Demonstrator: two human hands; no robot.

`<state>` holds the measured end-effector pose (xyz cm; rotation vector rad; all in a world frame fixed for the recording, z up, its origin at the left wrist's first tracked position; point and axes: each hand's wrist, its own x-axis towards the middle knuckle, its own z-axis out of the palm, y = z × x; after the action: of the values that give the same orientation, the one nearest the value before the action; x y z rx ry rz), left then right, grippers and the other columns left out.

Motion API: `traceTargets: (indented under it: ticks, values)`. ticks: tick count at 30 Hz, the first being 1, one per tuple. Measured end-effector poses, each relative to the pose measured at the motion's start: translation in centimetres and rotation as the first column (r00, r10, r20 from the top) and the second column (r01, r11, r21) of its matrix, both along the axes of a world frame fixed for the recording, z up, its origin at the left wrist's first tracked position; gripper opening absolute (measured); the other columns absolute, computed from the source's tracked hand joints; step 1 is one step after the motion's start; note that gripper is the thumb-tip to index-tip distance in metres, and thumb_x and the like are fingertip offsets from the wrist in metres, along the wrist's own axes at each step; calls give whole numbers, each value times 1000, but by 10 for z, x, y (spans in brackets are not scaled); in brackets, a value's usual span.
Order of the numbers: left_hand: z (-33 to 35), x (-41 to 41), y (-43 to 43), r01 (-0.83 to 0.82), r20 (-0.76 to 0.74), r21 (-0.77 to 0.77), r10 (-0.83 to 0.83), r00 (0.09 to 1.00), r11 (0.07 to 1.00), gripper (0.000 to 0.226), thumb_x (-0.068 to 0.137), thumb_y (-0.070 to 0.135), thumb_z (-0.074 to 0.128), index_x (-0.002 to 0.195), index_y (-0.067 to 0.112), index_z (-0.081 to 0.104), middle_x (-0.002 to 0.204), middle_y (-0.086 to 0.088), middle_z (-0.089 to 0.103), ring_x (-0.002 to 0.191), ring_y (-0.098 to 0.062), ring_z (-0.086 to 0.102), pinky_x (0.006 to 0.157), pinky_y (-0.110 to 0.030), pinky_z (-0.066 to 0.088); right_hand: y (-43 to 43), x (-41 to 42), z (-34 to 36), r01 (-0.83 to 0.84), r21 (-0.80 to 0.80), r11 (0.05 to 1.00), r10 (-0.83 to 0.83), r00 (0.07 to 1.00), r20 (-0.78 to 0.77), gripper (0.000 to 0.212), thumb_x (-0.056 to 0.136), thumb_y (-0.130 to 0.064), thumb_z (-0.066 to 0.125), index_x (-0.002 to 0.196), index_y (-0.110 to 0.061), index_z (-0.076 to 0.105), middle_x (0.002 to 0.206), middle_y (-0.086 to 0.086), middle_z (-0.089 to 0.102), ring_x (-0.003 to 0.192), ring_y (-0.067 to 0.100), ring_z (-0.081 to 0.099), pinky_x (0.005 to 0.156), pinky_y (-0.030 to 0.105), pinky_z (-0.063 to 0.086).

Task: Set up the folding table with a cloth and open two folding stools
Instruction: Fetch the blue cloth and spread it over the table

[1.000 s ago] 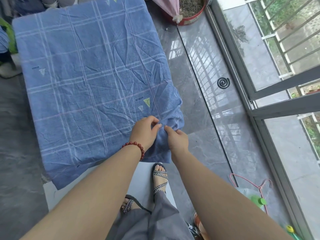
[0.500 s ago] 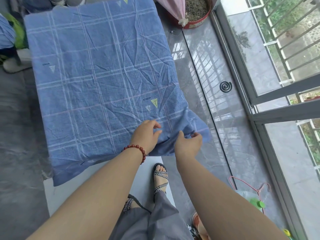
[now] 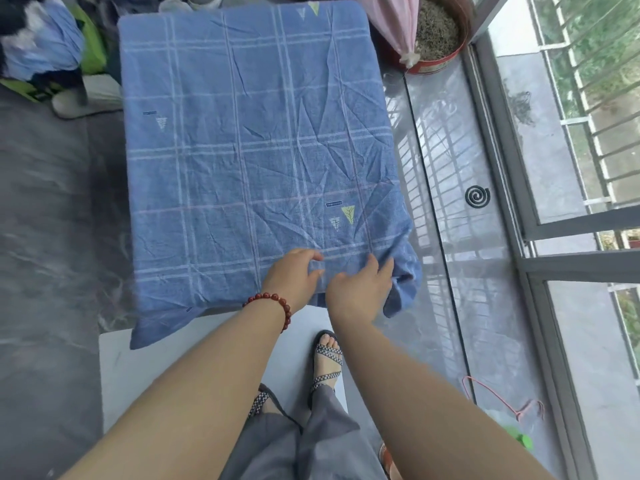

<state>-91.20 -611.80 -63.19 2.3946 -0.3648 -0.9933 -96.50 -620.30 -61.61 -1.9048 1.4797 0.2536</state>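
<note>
Right hand (image 3: 360, 289) moves back beside left hand (image 3: 292, 275), blue cloth (image 3: 259, 150) corner now hangs down, left fingers (image 3: 311, 255) pinch the cloth, right fingers (image 3: 372, 263) lie loose on it

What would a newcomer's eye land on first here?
The blue checked cloth fills the middle of the view. The left hand, wearing a red bead bracelet, and the right hand meet at its near right corner. A black spiral coil lies on the floor to the right.

No legible text anywhere. The cloth (image 3: 242, 133) carries two small dark printed labels (image 3: 334, 203), but their lettering is too tiny and blurred to read.
</note>
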Motion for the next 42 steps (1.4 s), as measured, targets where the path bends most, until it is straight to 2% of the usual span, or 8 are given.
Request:
traceTargets:
  ticks: [7, 12, 18, 21, 25, 30, 38, 42]
  values:
    - [2, 13, 30, -12, 7, 54, 11, 1000, 998, 29, 93, 23, 55, 122, 18, 57, 132, -3, 49, 117, -20, 51, 100, -33, 40, 32, 11, -7, -230, 54, 972, 222, 968, 119, 59, 85, -6, 52, 141, -16, 38, 158, -3, 14, 144, 17, 17, 108, 38, 34]
    - [2, 18, 55, 3, 2, 138, -3, 1000, 990, 31, 92, 24, 56, 122, 18, 56, 133, -1, 46, 117, -20, 50, 98, -35, 42, 35, 21, -10, -349, 106, 931, 334, 932, 138, 55, 88, -4, 47, 141, -13, 39, 157, -2, 19, 144, 16, 18, 112, 30, 25]
    - [6, 21, 89, -31, 7, 182, 30, 1000, 983, 32, 92, 25, 55, 124, 22, 54, 135, 2, 44, 119, -20, 49, 98, -38, 43, 59, 32, -7, -417, 119, 901, 402, 906, 136, 52, 87, -6, 48, 138, -13, 41, 154, -3, 24, 140, 17, 28, 106, 33, 34]
    - [9, 26, 107, 15, 43, 251, -26, 999, 968, 34, 92, 21, 54, 126, 24, 50, 134, 4, 41, 119, -21, 47, 91, -38, 45, 72, 36, -8, -524, 88, 847, 515, 850, 107, 49, 88, -9, 49, 136, -15, 42, 149, -6, 28, 134, 15, 33, 91, 29, 37]
    - [8, 34, 132, 47, 178, 391, -126, 976, 919, 43, 83, 7, 60, 122, 20, 46, 127, -1, 39, 114, -23, 44, 81, -37, 44, 95, 42, -14, -665, 65, 744, 660, 747, 83, 46, 90, -16, 56, 134, -20, 46, 142, -2, 33, 129, 19, 35, 93, 32, 40]
    - [-2, 46, 162, 37, 259, 397, -150, 954, 917, 49, 81, 0, 60, 124, 15, 44, 126, -3, 38, 114, -24, 45, 80, -37, 46, 123, 53, -24, -694, 10, 720, 692, 720, 50, 38, 87, -22, 61, 124, -30, 58, 130, -3, 35, 118, 18, 36, 88, 27, 38]
    - [-6, 68, 193, 55, 197, 314, -122, 973, 948, 15, 89, 9, 54, 104, 8, 54, 111, -6, 48, 104, -27, 50, 84, -39, 44, 144, 70, -35, -577, -116, 808, 581, 814, 3, 15, 85, -33, 66, 97, -25, 70, 116, 1, 45, 109, 21, 42, 81, 31, 39]
    - [-9, 75, 200, 220, 219, 344, -306, 927, 913, 19, 90, 5, 53, 106, 11, 58, 115, -6, 45, 109, -26, 46, 81, -36, 43, 149, 71, -39, -576, -174, 799, 582, 813, -20, 16, 84, -36, 66, 89, -22, 72, 110, 1, 47, 102, 22, 44, 80, 38, 43]
